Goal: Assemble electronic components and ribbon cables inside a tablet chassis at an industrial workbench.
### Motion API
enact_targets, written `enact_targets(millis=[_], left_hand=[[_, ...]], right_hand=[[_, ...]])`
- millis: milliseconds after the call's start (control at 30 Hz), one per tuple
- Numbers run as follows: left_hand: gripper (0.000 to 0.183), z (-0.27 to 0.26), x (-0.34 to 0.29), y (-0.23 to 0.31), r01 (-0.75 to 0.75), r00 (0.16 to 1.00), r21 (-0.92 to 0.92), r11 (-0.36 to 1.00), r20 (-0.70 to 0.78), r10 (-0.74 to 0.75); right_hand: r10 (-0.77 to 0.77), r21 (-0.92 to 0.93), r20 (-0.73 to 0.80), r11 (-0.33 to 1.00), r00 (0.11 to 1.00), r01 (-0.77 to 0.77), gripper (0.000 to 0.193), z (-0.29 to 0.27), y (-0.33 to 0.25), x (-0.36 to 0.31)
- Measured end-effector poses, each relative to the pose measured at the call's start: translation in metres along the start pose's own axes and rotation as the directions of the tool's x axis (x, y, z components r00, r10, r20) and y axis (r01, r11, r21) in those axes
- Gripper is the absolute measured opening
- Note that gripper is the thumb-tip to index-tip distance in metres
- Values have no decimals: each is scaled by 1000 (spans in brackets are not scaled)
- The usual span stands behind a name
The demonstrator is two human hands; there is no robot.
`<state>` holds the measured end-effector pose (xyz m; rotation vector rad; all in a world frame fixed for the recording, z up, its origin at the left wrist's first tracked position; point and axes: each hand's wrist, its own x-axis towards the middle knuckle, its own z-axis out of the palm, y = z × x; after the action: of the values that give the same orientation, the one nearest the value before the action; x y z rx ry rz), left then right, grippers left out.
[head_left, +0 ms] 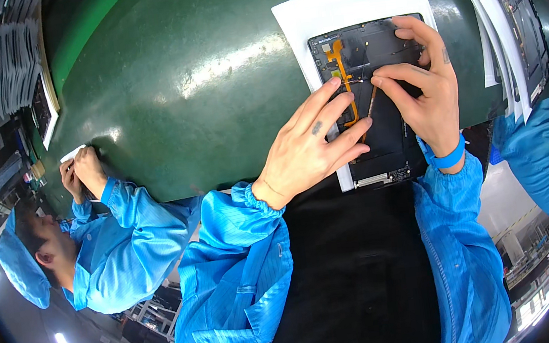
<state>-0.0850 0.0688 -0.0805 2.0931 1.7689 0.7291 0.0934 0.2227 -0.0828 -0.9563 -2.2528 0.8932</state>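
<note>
On black panel (384, 91): left hand (309, 147) flat, right hand (425, 93) pinching.

Left hand (308, 144) hides panel (380, 58) middle; cable (342, 72) partly covered

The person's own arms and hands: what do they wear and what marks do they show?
Both forearms are in bright blue smooth work-coat sleeves with gathered elastic cuffs. The bare left hand has a small dark mark on one finger. The bare right hand also has a small finger mark and a blue wrist strap.
</note>
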Motion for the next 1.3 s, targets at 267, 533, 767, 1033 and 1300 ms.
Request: enact_targets(millis=[267, 533, 767, 1033, 1300], left_hand=[[42, 1, 2, 4, 27, 1000, 63, 998, -8, -27], [47, 4, 8, 9, 70, 997, 76, 995, -20, -69], [51, 5, 12, 10, 90, 996, 108, 990, -10, -90], [54, 11, 23, 23, 149, 989, 196, 969, -43, -143], [50, 13, 26, 24, 189, 980, 199, 962, -105, -171]], right_hand=[[1, 13, -12, 1000, 1000, -1, 14, 3, -1, 0], [-20, -33, -3, 999, 1000, 20, 17, 1, -2, 1], [-30, -41, -12, 999, 999, 30, 16, 3, -1, 1], [-18, -5, -34, 1000, 999, 18, 18, 1, 1, 4], [95, 97, -70, 991, 993, -88, 25, -32, 12, -11]])
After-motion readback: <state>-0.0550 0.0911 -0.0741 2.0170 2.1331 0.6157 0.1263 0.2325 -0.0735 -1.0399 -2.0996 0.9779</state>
